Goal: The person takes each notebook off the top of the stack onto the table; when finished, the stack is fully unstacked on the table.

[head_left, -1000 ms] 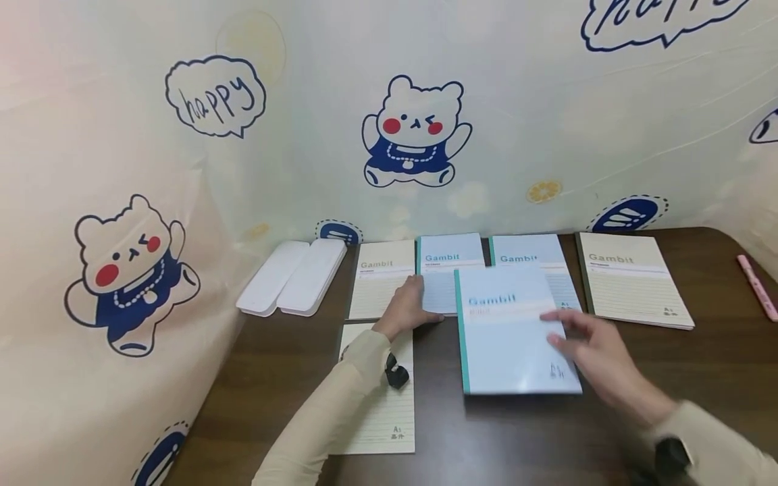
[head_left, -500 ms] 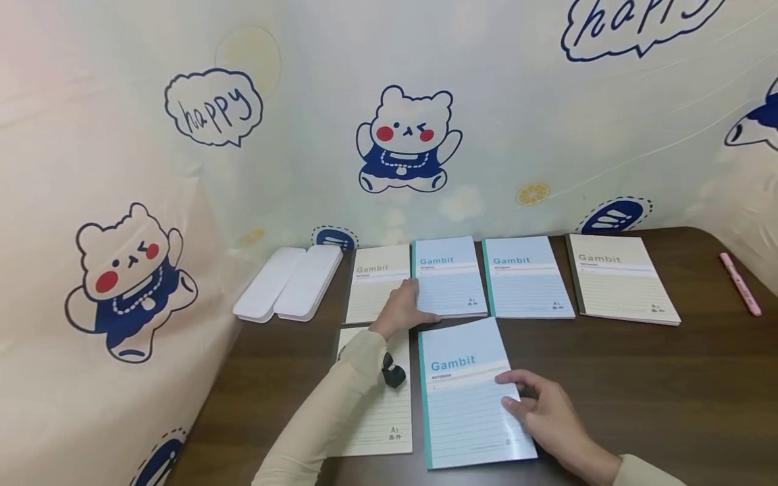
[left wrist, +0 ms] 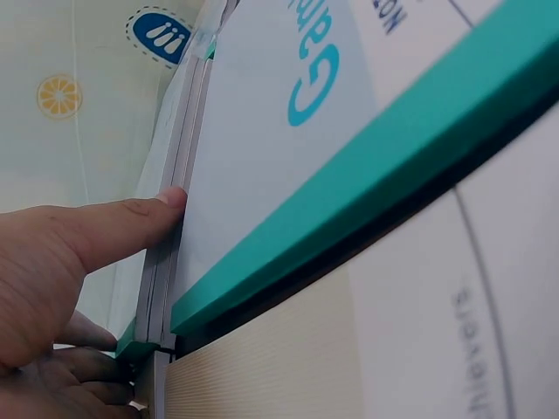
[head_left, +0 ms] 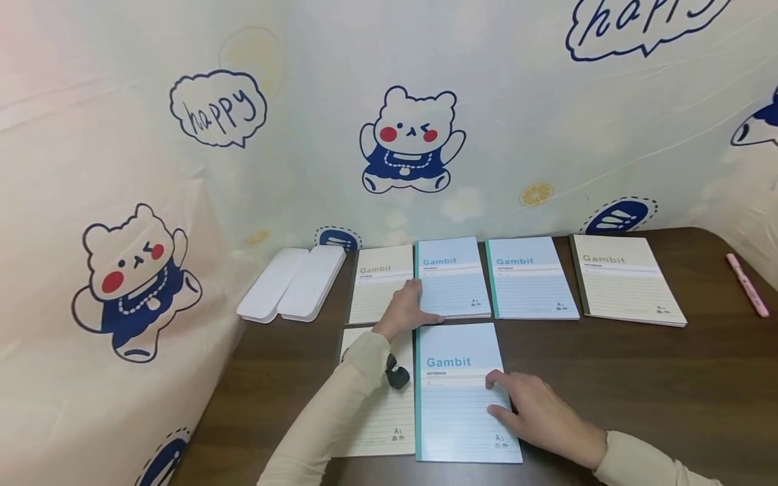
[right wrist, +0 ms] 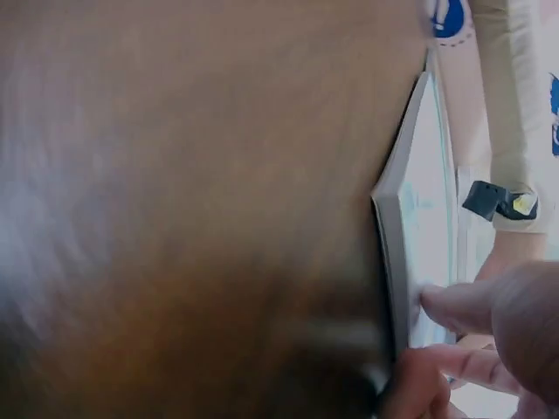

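In the head view, a blue "Gambit" notebook [head_left: 460, 422] with a green spine lies at the front of the table. My right hand [head_left: 541, 412] holds its right edge, with thumb and index finger on the cover; the other fingers are mostly hidden. In the right wrist view, the thumb [right wrist: 458, 305] touches the notebook [right wrist: 428, 209]. My left hand [head_left: 402, 312] rests by the seam between the back cream notebook [head_left: 378, 297] and a blue notebook [head_left: 452, 287]. Its thumb [left wrist: 144, 229] touches stacked page edges. A front cream notebook [head_left: 379, 432] lies under the left forearm.
To the right lie another blue notebook [head_left: 531, 290] and a cream notebook [head_left: 629, 280]. A pink pen [head_left: 747, 285] sits near the right edge. Two white flat cases [head_left: 313, 283] stand at the back left. A printed curtain [head_left: 516, 121] borders the table [head_left: 638, 385].
The right hand has brought the blue notebook down and left onto the table, straightening it beside the front cream notebook. The left hand has stayed nearly in place.
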A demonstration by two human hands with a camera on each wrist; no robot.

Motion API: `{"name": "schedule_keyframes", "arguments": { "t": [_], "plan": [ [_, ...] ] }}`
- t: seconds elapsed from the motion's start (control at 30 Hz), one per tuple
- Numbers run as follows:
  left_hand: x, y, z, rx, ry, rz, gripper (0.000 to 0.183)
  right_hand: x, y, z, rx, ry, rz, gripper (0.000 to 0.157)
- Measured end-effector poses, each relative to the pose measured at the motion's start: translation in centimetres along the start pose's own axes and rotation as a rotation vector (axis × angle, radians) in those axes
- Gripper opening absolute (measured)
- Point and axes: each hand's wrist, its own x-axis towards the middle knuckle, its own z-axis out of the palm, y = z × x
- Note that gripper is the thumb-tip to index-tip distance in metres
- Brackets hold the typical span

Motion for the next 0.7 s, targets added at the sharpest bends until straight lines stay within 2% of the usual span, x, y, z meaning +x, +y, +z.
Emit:
{"name": "schedule_keyframes", "arguments": {
  "t": [0.1,0.17,0.3,0.4,0.57,0.7],
  "plan": [
    [0.0,0.1,0.2,-0.002,-0.006,-0.004,0.102,0.8,-0.1,-1.0,-0.039,0.022,-0.016,0.030],
    [0.0,0.1,0.4,-0.002,-0.007,-0.009,0.102,2.0,0.1,-1.9,-0.034,0.062,-0.031,0.030],
    [0.0,0.0,0.4,0.005,0.009,-0.025,0.103,6.5,1.0,-4.4,-0.007,0.097,0.000,0.029],
    [0.0,-0.1,0.3,0.005,0.022,-0.033,0.102,10.5,1.9,-5.6,0.007,0.076,0.092,0.031],
    [-0.1,0.1,0.2,-0.003,0.015,-0.013,0.101,15.4,3.5,-4.7,-0.029,0.053,0.282,0.045],
    [-0.3,0.2,0.0,-0.005,0.013,-0.012,0.101,17.3,3.6,-3.4,-0.076,0.052,0.343,0.061]
  ]
}}
